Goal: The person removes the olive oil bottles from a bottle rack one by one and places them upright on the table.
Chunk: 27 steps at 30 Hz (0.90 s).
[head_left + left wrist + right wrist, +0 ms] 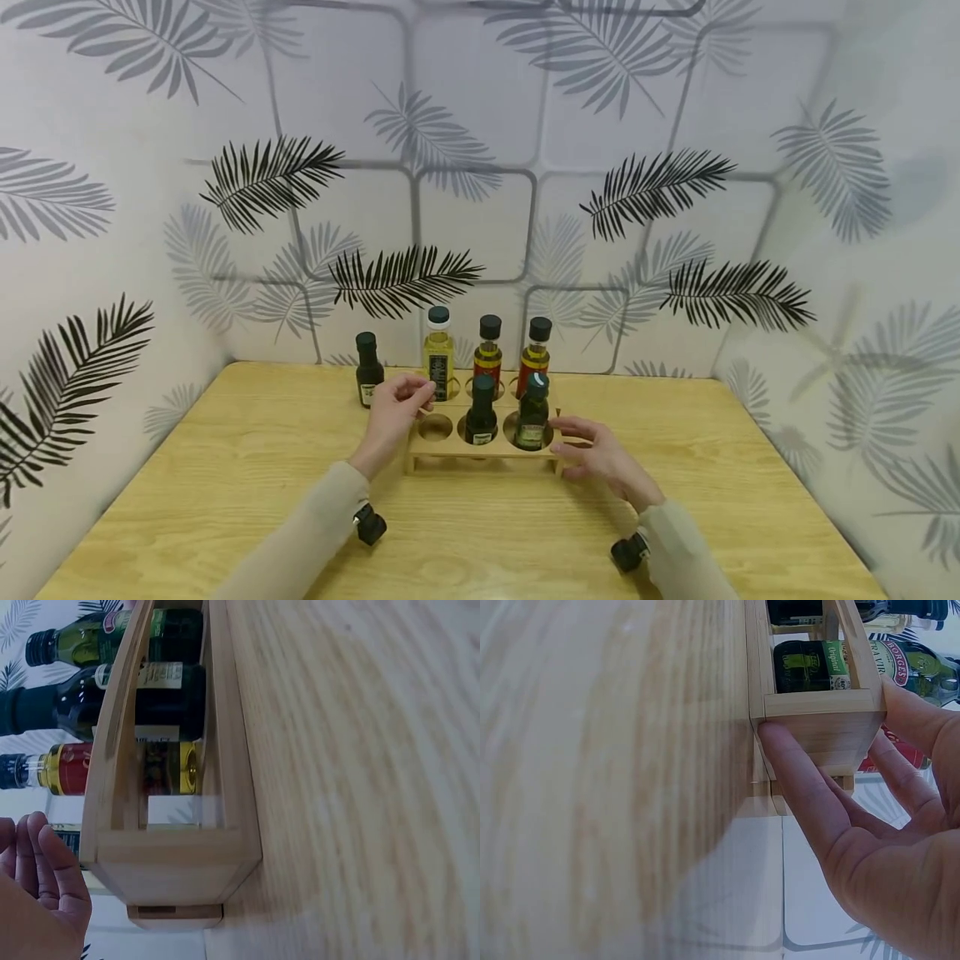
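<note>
Head: seeing rack (450, 450) running its long axis left-right, carrying oil bottle (438, 362) and two red-label bottles (488, 354) in back row, dark bottle (482, 412) and green bottle (533, 412) in front middle and front right holes. Leaving front left hole (435, 427) bare. Spotting loose bottle (368, 371) standing upright on table (225, 467), left of rack, long axis vertical. Finding left hand (396, 408) at rack's left end, between loose bottle and rack, so calling it the nearer hand. Placing loose bottle just beside it, toward rack's rear left. Seeing right hand (603, 458) at rack's right end, well apart from loose bottle.

Left wrist: viewing rack turned sideways, from its left end. Seeing left hand beside rack's upper part, fingers loosely bent, grasping nothing. Not resolving contact with rack or oil bottle. Not getting loose bottle in shot.

Right wrist: seeing right hand spreading fairly straight fingers around rack's right end, apparently touching, not clenching or grasping. Judging loose bottle's offset from front left hole, across rack's left end, as the relation that counts.
</note>
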Available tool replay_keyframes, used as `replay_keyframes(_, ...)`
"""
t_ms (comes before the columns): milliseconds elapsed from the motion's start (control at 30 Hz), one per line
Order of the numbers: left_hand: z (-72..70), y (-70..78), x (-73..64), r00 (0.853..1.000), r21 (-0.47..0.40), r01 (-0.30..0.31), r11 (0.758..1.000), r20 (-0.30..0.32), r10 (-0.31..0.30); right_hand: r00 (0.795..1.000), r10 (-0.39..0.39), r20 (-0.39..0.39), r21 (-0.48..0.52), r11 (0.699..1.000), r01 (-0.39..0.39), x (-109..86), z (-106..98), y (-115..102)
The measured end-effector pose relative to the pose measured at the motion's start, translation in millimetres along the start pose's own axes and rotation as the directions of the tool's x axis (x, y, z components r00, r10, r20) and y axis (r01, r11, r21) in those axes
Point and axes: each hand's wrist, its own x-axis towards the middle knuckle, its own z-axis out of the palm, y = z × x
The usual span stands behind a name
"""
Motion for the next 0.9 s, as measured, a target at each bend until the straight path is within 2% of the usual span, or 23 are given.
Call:
replay_keyframes(100, 5.6, -0.2, -1.3, 1.0, 0.001, -0.013, 1.0, 0.01, 0.013, 1.0, 0.002, -0.011, -0.012, 1.0, -0.002, -0.4, -0.8, -1.5)
replay_keyframes(200, 9.7, -1.0, -3.0, 1.0, -0.004, 0.002, 1.0, 0.028, -0.002, 1.0, 0.006, -0.005, -0.024, 1.0, -0.006, -1.1, -1.1, -1.5)
replay_keyframes(400, 16.3, -1.6, -3.2, 0.988, -0.002, 0.055, 0.998, 0.146, -0.054, 1.0, 0.004, -0.002, -0.004, 1.0, -0.004, 1.0, -2.5, -0.2)
replay_keyframes(667, 25.0, -0.8, -6.8, 0.967, 0.107, 0.012, 0.994, 0.253, -0.039, 1.0, -0.002, 0.0, -0.012, 1.0, 0.002, 1.1, -1.2, -0.9)
replay_keyframes(900, 34.7, -0.6, -5.6, 0.956, 0.085, 0.007, 0.996, 0.293, -0.032, 1.0, 0.0, -0.004, -0.008, 1.0, 0.0, -0.1, -1.3, -0.5)
